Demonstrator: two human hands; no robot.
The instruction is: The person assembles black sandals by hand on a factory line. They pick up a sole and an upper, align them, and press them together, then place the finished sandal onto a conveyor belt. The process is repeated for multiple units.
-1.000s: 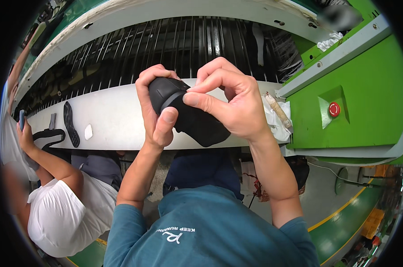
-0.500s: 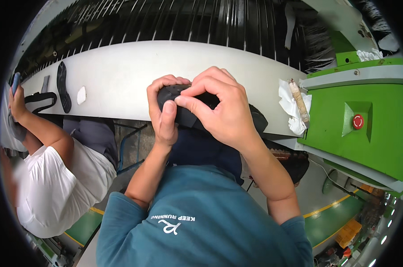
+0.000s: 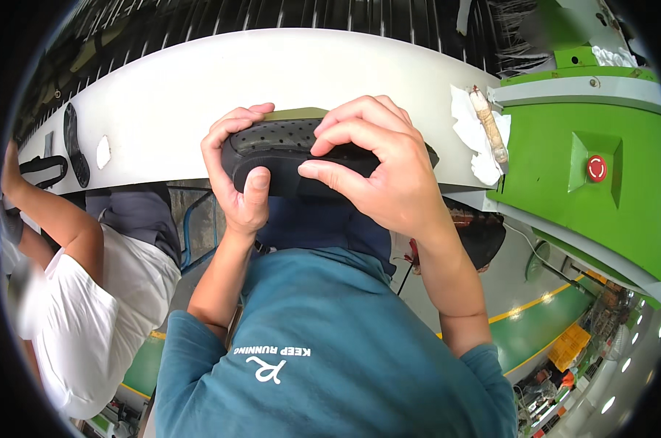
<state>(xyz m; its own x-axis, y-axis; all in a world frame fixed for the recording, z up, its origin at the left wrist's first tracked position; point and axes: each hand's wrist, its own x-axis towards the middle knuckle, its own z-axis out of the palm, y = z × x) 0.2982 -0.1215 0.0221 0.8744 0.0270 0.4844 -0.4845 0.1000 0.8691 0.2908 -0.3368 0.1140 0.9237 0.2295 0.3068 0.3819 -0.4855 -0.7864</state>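
In front of my body, over the near edge of the bench, I hold a black shoe (image 3: 276, 139) with a dotted surface and a ribbed sole edge. My left hand (image 3: 237, 208) wraps round its left end, thumb on the near side and fingers over the far side. My right hand (image 3: 397, 164) hovers at the shoe's middle and right part. Its thumb and forefinger are apart beside the sole edge, with nothing visible between them. An olive strip (image 3: 295, 114) shows behind the shoe. The right hand hides part of the shoe.
The white bench (image 3: 177, 80) runs across, with dark rods (image 3: 272, 18) behind it. A green machine (image 3: 549, 146) with a red button (image 3: 597, 168) stands right, near a wrapped stick (image 3: 489, 124) on white paper. Left are a dark sole (image 3: 76, 146), a white scrap (image 3: 103, 152) and a seated co-worker (image 3: 75, 321).
The shoe has turned, so its dotted surface and sole edge now show at length. My left hand has shifted left; the right thumb and forefinger have moved apart from a pinch.
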